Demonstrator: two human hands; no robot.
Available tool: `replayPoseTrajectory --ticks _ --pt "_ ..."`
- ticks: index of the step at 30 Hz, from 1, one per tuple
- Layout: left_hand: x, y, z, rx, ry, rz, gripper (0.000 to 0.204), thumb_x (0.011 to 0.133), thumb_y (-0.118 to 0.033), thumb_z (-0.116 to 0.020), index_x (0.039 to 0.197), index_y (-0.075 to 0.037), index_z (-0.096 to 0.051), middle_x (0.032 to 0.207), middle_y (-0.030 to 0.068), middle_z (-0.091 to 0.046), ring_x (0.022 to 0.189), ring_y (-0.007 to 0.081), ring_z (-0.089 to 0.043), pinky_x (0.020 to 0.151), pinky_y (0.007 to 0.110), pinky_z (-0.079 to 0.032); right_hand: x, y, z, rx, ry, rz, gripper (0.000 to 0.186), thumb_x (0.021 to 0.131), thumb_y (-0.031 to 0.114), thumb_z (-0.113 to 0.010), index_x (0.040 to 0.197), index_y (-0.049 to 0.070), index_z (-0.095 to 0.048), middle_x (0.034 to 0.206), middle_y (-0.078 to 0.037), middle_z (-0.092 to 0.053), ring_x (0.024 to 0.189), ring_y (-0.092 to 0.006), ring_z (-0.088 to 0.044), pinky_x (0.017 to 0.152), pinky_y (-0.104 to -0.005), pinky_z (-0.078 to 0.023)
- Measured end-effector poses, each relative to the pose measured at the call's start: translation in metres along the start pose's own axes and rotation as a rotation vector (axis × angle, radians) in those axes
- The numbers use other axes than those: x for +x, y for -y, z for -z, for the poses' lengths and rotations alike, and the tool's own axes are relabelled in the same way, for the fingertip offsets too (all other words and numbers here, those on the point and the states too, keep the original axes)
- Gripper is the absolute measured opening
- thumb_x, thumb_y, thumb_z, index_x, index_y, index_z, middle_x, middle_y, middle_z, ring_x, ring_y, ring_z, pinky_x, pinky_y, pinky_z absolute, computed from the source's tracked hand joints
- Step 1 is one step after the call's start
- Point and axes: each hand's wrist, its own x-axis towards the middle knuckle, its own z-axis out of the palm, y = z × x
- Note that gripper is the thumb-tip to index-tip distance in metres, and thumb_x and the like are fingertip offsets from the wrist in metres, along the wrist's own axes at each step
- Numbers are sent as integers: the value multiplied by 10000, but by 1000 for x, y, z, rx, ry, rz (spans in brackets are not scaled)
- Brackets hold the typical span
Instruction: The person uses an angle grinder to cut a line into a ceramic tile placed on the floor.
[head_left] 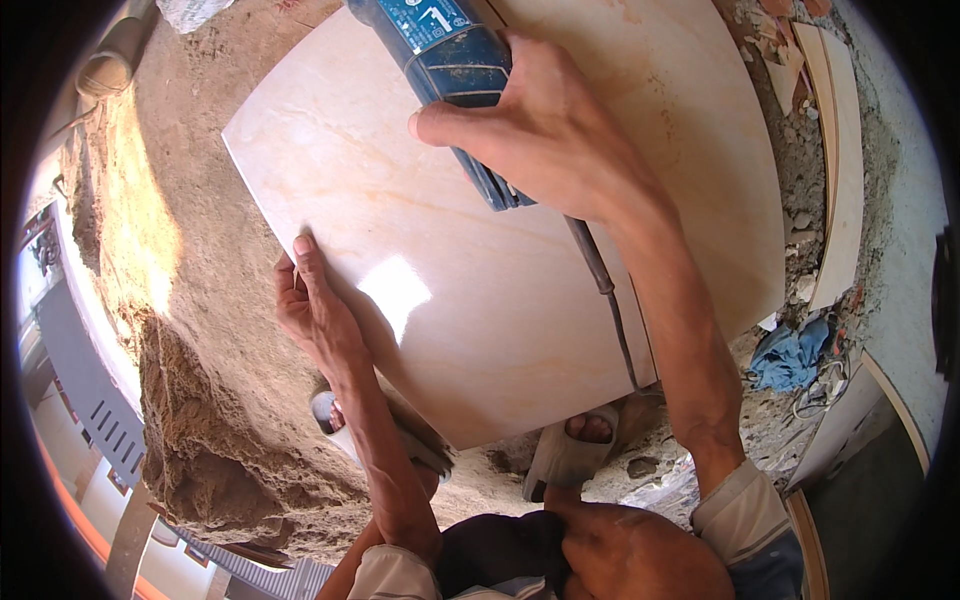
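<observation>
My right hand [555, 135] is wrapped round the body of a blue angle grinder [450, 70], thumb across its top. The grinder's front end runs out of the picture at the top, so its disc is not seen. A dark power cord [597, 270] trails from its rear end over a large glossy cream tile [350, 160] with marble-like veins. My left hand [325, 315] pinches that tile's left edge, thumb on the upper face and fingers curled beneath. A second cream tile [700, 170] lies along its right side.
Sandy, rough ground [190, 250] surrounds the tiles, with an earth mound [210, 430] at the lower left. At the right are tile strips [840, 170], rubble and a crumpled blue cloth [790, 355]. A pipe [110, 65] sits at the upper left. My sandalled feet [575, 450] are by the tile's near edge.
</observation>
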Motion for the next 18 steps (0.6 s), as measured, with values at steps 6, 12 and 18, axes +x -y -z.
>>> replayPoseTrajectory --ticks 6,12,18 --pt "1 2 -1 -14 5 7 557 1058 -553 -792 1227 -22 -788 974 81 -815 868 150 -757 750 343 -628 -3 -6 1 -4 -1 25 386 797 347 -828 678 21 -659 657 -167 -696 578 -254 -705 621 -427 -585" --pt "0 1 -1 -24 10 -5 558 1062 -562 -784 1209 -24 -795 944 76 -813 844 146 -751 733 339 -614 -5 -7 1 -11 -2 24 386 801 357 -830 708 16 -675 659 -166 -704 589 -254 -724 627 -421 -595" --pt "2 4 -1 -9 2 -3 577 1058 -586 -779 1199 -27 -797 932 74 -816 839 157 -754 746 355 -617 -6 -5 2 -5 6 24 380 798 356 -831 719 23 -668 658 -163 -702 606 -256 -740 637 -415 -604"
